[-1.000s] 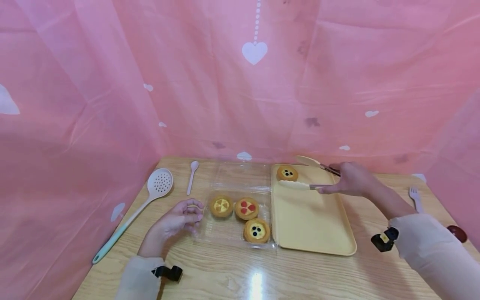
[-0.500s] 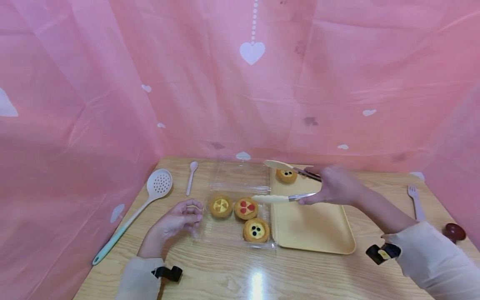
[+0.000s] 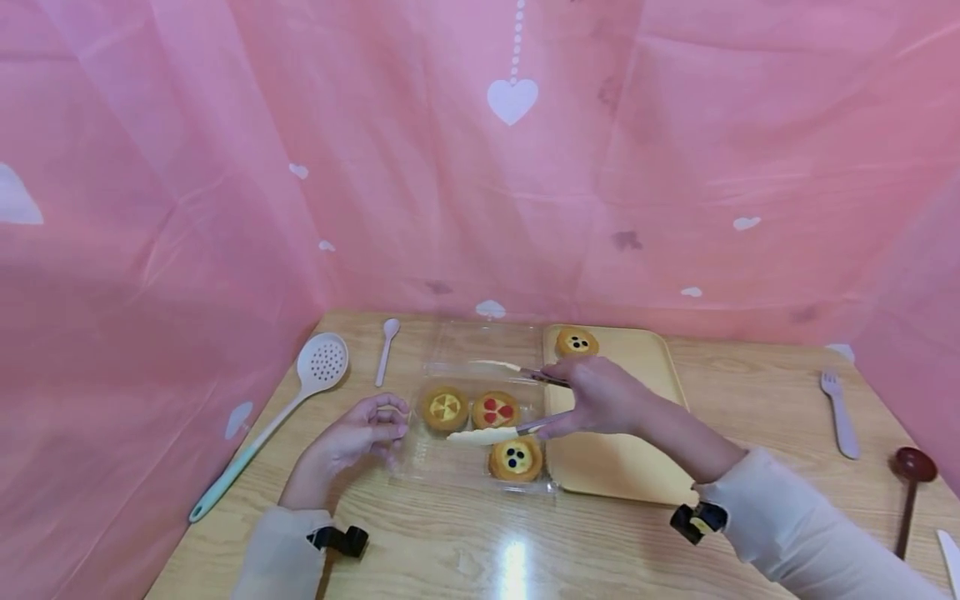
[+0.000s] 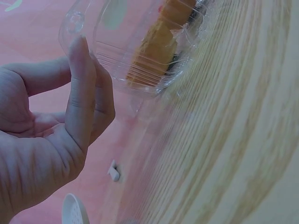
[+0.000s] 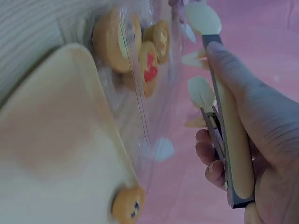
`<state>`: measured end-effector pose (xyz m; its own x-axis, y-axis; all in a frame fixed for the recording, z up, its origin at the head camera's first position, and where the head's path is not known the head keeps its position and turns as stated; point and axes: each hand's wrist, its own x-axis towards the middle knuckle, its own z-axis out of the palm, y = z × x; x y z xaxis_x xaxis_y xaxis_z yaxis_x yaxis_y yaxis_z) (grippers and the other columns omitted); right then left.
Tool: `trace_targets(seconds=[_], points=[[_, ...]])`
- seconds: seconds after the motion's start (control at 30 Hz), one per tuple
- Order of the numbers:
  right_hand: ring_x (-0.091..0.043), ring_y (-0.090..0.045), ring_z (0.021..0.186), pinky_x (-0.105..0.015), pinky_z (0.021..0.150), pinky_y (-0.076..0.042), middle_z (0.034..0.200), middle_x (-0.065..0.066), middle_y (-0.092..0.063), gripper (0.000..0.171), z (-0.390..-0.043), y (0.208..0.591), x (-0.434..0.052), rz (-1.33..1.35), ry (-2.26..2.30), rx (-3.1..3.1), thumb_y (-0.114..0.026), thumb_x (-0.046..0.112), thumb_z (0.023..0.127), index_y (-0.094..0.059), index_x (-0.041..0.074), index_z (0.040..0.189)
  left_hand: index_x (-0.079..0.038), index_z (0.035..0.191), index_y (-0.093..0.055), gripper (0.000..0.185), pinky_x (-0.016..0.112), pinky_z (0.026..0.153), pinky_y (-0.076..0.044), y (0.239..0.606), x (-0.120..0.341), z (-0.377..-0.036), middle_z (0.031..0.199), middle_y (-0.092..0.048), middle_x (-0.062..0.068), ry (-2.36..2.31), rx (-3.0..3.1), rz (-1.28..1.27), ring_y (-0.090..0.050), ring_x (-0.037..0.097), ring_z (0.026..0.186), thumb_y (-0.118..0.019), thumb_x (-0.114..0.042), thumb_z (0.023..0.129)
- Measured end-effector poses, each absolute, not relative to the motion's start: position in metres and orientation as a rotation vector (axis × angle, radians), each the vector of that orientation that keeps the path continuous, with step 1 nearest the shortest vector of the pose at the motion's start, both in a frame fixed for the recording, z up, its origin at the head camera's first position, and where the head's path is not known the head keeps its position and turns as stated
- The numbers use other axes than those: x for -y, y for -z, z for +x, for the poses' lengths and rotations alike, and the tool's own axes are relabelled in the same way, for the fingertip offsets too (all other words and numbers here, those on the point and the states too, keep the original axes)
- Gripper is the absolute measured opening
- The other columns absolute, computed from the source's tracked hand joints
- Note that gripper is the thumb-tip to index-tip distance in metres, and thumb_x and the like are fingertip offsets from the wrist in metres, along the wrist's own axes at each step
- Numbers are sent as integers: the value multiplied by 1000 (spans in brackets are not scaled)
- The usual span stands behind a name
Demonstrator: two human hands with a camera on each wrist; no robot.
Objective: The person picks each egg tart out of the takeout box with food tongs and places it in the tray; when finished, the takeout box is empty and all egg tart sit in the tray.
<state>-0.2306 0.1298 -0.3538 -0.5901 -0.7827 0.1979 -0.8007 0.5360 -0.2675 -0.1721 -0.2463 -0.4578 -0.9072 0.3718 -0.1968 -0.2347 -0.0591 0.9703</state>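
Note:
My right hand (image 3: 600, 396) grips a pair of food tongs (image 5: 233, 130) with cream tips and metal arms. The tongs are spread, their tips over a clear plastic clamshell box (image 3: 450, 468). Inside the box are three egg tarts: one with yellow wedges (image 3: 445, 408), one with red pieces (image 3: 495, 410) and one with dark dots (image 3: 515, 460). One tong tip partly covers the space between the tarts. My left hand (image 3: 352, 437) holds the box's left edge between thumb and fingers. Another dark-dotted tart (image 3: 577, 341) sits at the back left of a yellow tray (image 3: 637, 467).
At the left lie a slotted skimmer (image 3: 322, 364) with a green handle and a small spoon (image 3: 387, 350). A fork (image 3: 840, 412), a dark red ladle (image 3: 915, 465) and a pale knife (image 3: 949, 557) lie at the right. A pink curtain (image 3: 480, 208) surrounds the table.
My right hand has carried the spread tongs left and toward me, from the tart on the tray to above the box. My left hand has stayed at the box's edge.

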Motion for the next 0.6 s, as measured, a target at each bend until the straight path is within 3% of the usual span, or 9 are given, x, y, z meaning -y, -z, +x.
trace_targets(seconds=[0.17,0.33,0.6], points=[[-11,-61,76,-29,62,-53,100,-4,-73,65,-231,367,-111,1429,-511,2729,-86,50,72,-71,5,117,11,119,-44,32,33,58,-57,458,246,-173,86,-57,6,-2019,-1817,139,-59,17,72,-61,4,94],[-12,-60,74,-30,61,-52,91,-2,-70,60,-232,376,-98,1396,-445,2795,-86,48,72,-72,5,111,12,119,-43,32,33,59,-57,458,246,-172,86,-57,6,-2016,-1819,147,-59,17,72,-62,3,94],[-12,-57,73,-28,57,-47,91,-3,-70,66,-229,377,-89,1393,-439,2838,-86,48,72,-71,6,120,12,119,-42,34,33,58,-58,457,246,-172,86,-57,6,-2019,-1808,155,-59,17,72,-62,3,94]])
